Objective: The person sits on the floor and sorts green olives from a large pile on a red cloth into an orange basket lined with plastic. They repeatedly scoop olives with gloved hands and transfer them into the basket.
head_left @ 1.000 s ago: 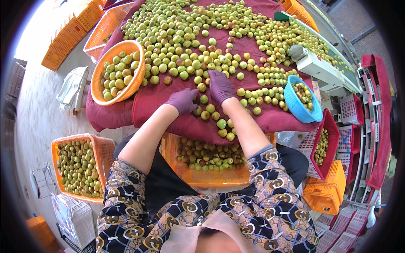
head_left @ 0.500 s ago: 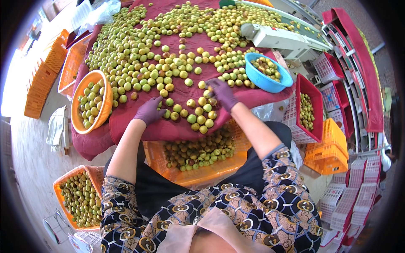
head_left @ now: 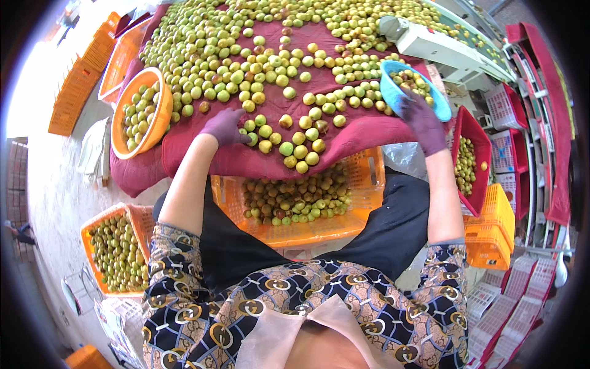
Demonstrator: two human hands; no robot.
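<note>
Small round green fruits with brownish blush, resembling jujubes (head_left: 286,148), lie loosely spread on a dark red cloth (head_left: 344,132) in front of me. My left hand (head_left: 225,127), in a purple glove, rests low over the cloth with its fingers apart, beside a few of these fruits. At the right, my gloved right hand (head_left: 423,123) reaches over the near rim of a light blue basin (head_left: 437,103) that holds browner fruits. Its fingers are stretched toward them and slightly blurred; I see no fruit in that hand.
An orange basket (head_left: 166,111) of fruit stands at the cloth's left. Below the cloth edge, an orange crate (head_left: 369,212) of fruit sits between my legs. A red crate (head_left: 476,184) stands right, another orange crate (head_left: 92,270) left. A white conveyor machine (head_left: 430,46) is at the back right.
My right hand has swung right from the loose fruits to the blue basin. My left hand stays by the fruits near the cloth's front edge. The whole view has shifted slightly.
</note>
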